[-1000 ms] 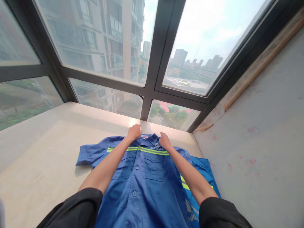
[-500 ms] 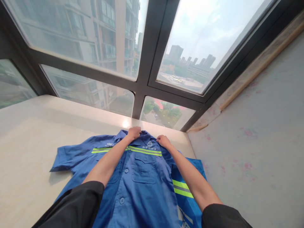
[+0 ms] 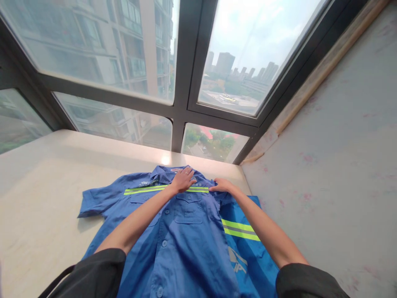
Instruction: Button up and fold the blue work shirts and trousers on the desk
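A blue work shirt lies front side up, with buttons, chest pockets and a yellow-green and grey reflective stripe. My left hand rests flat on its upper chest just below the collar, fingers stretched out, partly covering the white print there. At the shirt's right shoulder, my right hand touches the cloth with thumb and fingers apart. Partly beneath the shirt on the right is a brighter blue piece of cloth with a wide reflective stripe and white print. The shirt's lower part runs out of view.
The pale sill surface carries the clothing. Dark window frames with glass panes rise behind it. A flower-patterned wall bounds the right side, with a wooden strip along its edge.
My left hand has let go of the collar and now lies flat on the chest. My right hand has opened and shifted slightly to the right along the shoulder. The view has shifted slightly.
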Demonstrator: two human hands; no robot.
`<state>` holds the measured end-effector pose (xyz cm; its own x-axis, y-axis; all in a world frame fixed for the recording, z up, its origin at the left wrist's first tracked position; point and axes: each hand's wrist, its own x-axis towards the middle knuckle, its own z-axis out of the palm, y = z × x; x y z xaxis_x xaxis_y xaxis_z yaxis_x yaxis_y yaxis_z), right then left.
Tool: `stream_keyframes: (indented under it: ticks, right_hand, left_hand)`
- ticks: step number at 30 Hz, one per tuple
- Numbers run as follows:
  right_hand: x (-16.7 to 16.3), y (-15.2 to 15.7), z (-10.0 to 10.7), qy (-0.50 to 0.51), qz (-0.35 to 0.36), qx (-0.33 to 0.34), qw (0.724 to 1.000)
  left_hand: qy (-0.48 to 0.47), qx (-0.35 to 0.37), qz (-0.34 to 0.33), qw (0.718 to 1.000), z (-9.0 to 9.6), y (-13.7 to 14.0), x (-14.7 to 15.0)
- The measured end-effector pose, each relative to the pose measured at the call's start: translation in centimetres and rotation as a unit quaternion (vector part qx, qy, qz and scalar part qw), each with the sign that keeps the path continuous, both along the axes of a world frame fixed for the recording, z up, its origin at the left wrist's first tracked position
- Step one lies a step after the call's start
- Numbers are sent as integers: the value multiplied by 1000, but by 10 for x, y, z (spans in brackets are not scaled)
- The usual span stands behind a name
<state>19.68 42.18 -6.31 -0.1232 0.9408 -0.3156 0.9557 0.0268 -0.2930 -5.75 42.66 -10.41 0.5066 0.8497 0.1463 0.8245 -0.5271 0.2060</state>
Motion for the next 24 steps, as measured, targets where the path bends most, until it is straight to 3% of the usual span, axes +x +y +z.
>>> stream_keyframes:
  ticks: [4,7,14,19,24]
  right_hand:
    - [24,-22,5,4,-15,-9,1000]
    - [37,-31,7,0,-44,18,999]
    - [28,-21,-1,-1,-66,56,996]
    - [14,-10,-6,-10,-68,44,997]
    - [37,-4,6,-18,-97,82,992]
  left_hand:
    - [26,-71,10,997,-22,-30,5]
    - [15,-67,6,998,-30,-41,1]
    - [-12,-46,-15,999,-34,-45,-12]
    - [-53,-14,36,998,-37,-44,-17]
    - [-61,0,47,997,-40,-43,-19]
